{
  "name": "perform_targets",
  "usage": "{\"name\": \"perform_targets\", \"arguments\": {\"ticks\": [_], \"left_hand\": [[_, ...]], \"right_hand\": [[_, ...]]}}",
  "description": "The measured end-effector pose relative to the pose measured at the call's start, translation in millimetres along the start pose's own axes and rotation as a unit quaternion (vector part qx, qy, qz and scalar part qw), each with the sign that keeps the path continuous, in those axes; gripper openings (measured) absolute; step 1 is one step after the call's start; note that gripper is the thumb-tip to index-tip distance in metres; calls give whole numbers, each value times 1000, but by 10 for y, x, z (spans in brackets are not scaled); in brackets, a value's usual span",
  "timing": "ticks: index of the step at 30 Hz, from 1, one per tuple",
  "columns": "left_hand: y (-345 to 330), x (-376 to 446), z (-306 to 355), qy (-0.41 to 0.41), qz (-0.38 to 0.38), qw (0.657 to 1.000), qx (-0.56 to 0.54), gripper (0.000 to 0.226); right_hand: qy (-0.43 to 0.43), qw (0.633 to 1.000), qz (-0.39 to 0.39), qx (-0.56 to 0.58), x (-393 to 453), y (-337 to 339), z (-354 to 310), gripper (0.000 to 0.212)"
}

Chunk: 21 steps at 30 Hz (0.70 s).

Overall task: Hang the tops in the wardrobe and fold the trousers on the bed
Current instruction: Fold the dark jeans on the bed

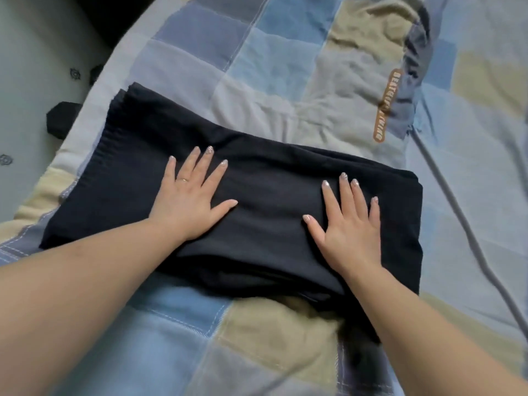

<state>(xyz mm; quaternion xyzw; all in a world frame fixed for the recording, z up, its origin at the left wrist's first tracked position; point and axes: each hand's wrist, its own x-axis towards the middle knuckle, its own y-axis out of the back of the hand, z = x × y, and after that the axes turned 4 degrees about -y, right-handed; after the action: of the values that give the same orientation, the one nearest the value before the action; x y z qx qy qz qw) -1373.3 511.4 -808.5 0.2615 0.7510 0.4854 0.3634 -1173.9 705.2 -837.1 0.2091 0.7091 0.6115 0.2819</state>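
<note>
Palms are laid flat on the dark trousers (257, 201), with nothing gripped: the left hand (191, 198) is spread wide near the middle of the bundle, and the right hand (350, 227) is pressed down, fingers straight, close to its right edge. No fabric is pinched by either grip; the cloth is only being flattened. The trousers are seen folded into a thick oblong, layered edges showing at the near side and the right end, and are placed on the patchwork bed (177, 338) near its left side. This fold is judged nearly finished, perhaps one more fold or a last smoothing being left. A grey top (328, 90) with an orange printed strip is spread on the bed beyond, so hanging remains to be done; the wardrobe is not in view.
</note>
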Motion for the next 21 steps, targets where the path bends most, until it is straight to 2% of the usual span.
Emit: {"name": "perform_targets", "arguments": {"ticks": [4,6,8,9,10,13,14,16,18,19,21], "left_hand": [[14,-1,-192,32,-55,997,33,91],[78,32,-191,42,-88,994,47,90],[167,29,-105,54,-100,992,47,86],[221,0,1,52,-98,993,41,84],[260,-38,132,44,-91,994,33,83],[376,-151,672,-12,-66,997,-25,86],[422,-177,862,-36,-61,996,-58,87],[479,-223,1174,-114,-29,989,-89,83],[446,-314,1314,-230,11,972,-43,69],[401,-367,1303,-274,5,962,-21,62],[340,-482,1197,-289,-40,956,-6,57]], "right_hand": [[-118,989,-92,-3,-174,-17,710,79],[-171,973,-130,87,-265,48,984,80],[-208,947,-110,219,-347,130,1192,75],[-234,923,-94,289,-398,168,1271,71],[-271,884,-94,370,-445,191,1304,67],[-331,710,-165,599,-543,164,1236,36],[-330,682,-173,629,-568,144,1211,29],[-331,651,-165,663,-583,151,1190,27],[-321,623,-176,692,-585,239,1198,29],[-308,618,-191,698,-582,321,1207,31],[-282,632,-221,688,-556,549,1208,32]]}}
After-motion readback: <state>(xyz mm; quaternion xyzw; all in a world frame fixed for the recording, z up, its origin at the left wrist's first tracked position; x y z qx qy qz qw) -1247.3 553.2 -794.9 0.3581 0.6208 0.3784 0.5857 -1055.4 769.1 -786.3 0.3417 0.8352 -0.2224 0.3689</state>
